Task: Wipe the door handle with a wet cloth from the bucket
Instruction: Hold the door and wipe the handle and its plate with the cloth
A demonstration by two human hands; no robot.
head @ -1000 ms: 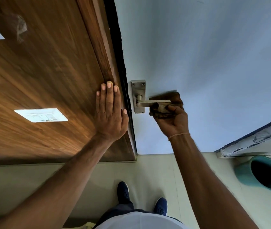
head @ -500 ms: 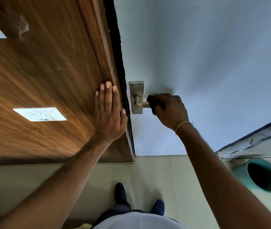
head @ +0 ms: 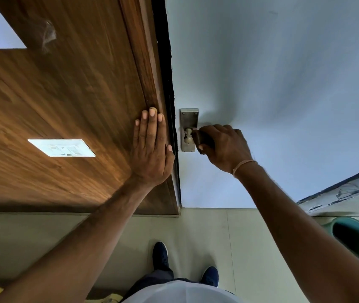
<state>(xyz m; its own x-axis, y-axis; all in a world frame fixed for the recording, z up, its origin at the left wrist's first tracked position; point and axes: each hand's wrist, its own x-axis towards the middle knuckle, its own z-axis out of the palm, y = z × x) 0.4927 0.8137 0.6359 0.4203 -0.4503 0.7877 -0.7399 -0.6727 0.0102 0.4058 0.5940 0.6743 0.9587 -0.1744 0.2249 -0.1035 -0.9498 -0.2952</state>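
Brushed metal marks the door handle (head: 188, 136), fixed to its plate (head: 189, 119) on the pale door (head: 261, 84). In the head view, the right hand (head: 224, 147) is wrapped around the lever with a dark cloth (head: 203, 138) bunched inside. The left hand (head: 151, 149) lies flat and open on the wood panel (head: 75, 95), holding nothing. The cloth looks soft and limp, likely slippery on metal; a full-fist grip suits it. The bucket (head: 355, 239) stands on the floor, well apart.

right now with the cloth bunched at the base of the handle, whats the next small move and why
Probably draw the right hand outward along the lever, away from the backplate. The dark cloth is wrapped around the handle right beside the pivot, so the outer length, hidden under the hand, is likely next. The left hand lies flat on the wooden frame, bracing.
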